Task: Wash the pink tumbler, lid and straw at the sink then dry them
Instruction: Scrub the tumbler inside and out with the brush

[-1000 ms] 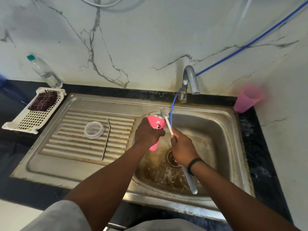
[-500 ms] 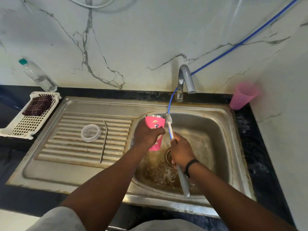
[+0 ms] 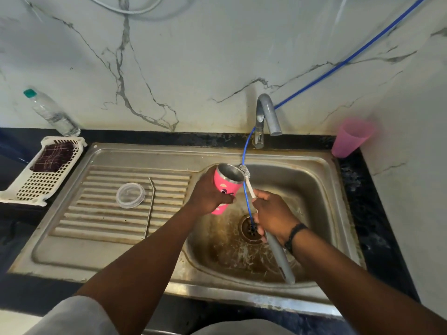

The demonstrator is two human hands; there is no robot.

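My left hand (image 3: 210, 195) grips the pink tumbler (image 3: 227, 183) over the sink basin (image 3: 312, 189), its steel mouth tilted up and to the right. My right hand (image 3: 273, 217) holds a bottle brush (image 3: 280, 256) by its grey handle. The bristle head sits just outside the tumbler's rim, on its right. The clear lid (image 3: 130, 195) lies flat on the ribbed drainboard (image 3: 101, 213). The metal straw (image 3: 150, 206) lies beside the lid, on its right.
The grey tap (image 3: 266, 117) stands behind the basin, with a thin blue hose (image 3: 246, 187) running down to the drain (image 3: 250, 228). A pink plastic cup (image 3: 350, 137) leans at the right corner. A white basket (image 3: 36, 182) holding a dark cloth and a water bottle (image 3: 49, 112) stand at the left.
My left hand has tilted the tumbler so its open steel mouth now faces up and right. The brush head has stayed beside the rim.
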